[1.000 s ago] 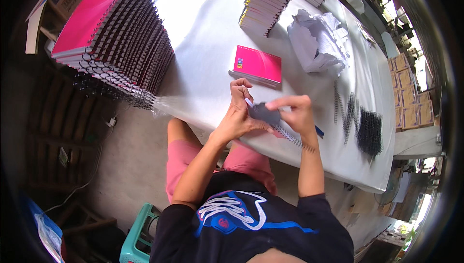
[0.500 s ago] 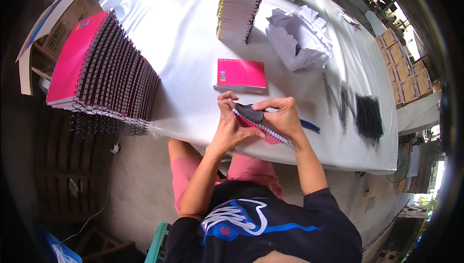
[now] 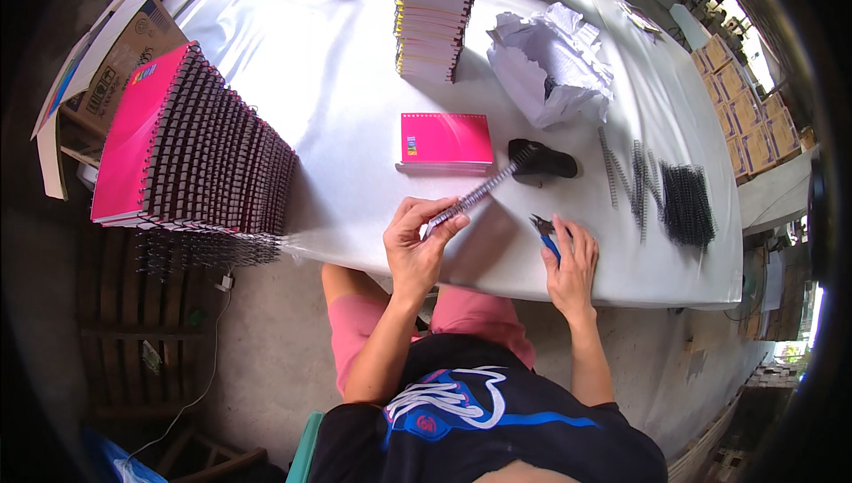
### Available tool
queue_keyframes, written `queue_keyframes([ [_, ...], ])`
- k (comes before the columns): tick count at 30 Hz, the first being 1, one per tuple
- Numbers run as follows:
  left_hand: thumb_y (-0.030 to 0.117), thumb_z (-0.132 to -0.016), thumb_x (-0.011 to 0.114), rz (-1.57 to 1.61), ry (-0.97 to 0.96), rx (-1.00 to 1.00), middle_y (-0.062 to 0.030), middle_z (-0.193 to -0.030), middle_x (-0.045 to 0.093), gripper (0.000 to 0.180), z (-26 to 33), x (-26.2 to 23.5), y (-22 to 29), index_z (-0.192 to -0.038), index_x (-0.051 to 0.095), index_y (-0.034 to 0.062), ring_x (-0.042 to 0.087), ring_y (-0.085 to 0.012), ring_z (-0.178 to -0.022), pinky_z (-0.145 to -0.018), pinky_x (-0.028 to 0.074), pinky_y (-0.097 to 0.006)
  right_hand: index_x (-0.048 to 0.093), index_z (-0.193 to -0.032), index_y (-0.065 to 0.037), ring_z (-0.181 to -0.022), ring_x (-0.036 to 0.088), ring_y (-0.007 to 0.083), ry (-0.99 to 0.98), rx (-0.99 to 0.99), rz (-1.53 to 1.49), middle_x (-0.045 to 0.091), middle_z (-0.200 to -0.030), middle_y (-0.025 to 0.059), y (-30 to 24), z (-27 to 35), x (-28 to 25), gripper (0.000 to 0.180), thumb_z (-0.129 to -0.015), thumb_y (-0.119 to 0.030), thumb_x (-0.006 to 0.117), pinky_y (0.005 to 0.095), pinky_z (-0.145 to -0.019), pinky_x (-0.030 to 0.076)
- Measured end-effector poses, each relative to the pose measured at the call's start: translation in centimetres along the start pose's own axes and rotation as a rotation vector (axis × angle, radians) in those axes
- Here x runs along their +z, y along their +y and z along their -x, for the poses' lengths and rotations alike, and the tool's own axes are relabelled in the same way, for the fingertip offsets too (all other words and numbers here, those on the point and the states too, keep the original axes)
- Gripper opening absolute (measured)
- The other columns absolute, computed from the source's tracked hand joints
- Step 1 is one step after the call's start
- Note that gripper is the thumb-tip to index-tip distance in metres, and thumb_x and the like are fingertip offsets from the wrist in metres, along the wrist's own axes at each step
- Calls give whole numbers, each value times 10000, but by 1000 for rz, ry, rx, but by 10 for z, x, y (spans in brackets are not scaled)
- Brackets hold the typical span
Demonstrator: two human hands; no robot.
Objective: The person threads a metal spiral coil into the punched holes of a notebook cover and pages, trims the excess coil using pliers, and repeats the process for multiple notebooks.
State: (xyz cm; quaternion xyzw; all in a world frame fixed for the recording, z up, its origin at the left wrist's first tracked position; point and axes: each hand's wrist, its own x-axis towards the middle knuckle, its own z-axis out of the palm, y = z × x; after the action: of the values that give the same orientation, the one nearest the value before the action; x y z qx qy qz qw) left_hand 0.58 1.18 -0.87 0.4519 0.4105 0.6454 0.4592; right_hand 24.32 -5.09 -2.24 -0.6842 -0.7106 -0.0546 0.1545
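Observation:
My left hand [image 3: 417, 248] is closed round a spiral-bound notebook [image 3: 461, 206], tilted with its coiled spine up and the coil's end reaching toward a black rounded object [image 3: 541, 162]. That object lies on the table; its kind is unclear. At the table's near side, my right hand [image 3: 572, 265] has its fingers round the blue handles of small cutting pliers [image 3: 547, 231], whose dark jaws point away from me. Beyond my left hand, a pink notebook [image 3: 445, 140] lies flat.
A tall stack of coil-bound pink notebooks [image 3: 146, 150] stands at the left. Further back are a stack of notebooks [image 3: 433, 17] and crumpled white paper [image 3: 550, 66]. Loose black coils [image 3: 683, 203] lie at the right of the white-covered table [image 3: 346, 83]. Cartons [image 3: 754, 119] are piled beyond.
My right hand has left the notebook and moved right onto the cutting pliers. The black object, held at the spine before, now lies on the table. My left hand still holds the notebook.

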Motion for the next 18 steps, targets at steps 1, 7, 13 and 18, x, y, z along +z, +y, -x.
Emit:
queue_keyframes([
  [1,41,-696,777,-85,34,49,-62,-842,596,284,3,1,3,-969,700,29,555,-118,-775,-676,447,-234,485,-1318,-162,-1124,453,307,41,34,-91,473,-1211,117,-6,1,-2,443,-919,-355,490,506,-989,286],
  [7,77,-641,811,-443,146,412,-37,-770,613,323,6,-2,15,-953,725,82,535,-135,-674,-565,426,-258,619,-1190,-215,-1060,500,265,153,-125,-580,517,-1130,71,-83,-35,-63,322,-877,-283,583,537,-969,280],
  [13,42,-585,797,-493,191,551,-25,-742,598,440,5,-10,12,-1011,710,101,514,-156,-679,-579,409,-269,624,-1181,-280,-1036,512,259,28,-326,-437,525,-1103,76,-111,-45,-81,326,-856,-286,612,537,-942,304],
  [18,-136,-656,700,-557,139,619,-57,-827,557,425,6,-12,18,-1044,688,39,579,-131,-720,-607,498,-236,623,-1172,-191,-989,521,270,-2,-364,-480,542,-1077,94,-110,-43,-79,328,-848,-240,610,429,-864,369],
])
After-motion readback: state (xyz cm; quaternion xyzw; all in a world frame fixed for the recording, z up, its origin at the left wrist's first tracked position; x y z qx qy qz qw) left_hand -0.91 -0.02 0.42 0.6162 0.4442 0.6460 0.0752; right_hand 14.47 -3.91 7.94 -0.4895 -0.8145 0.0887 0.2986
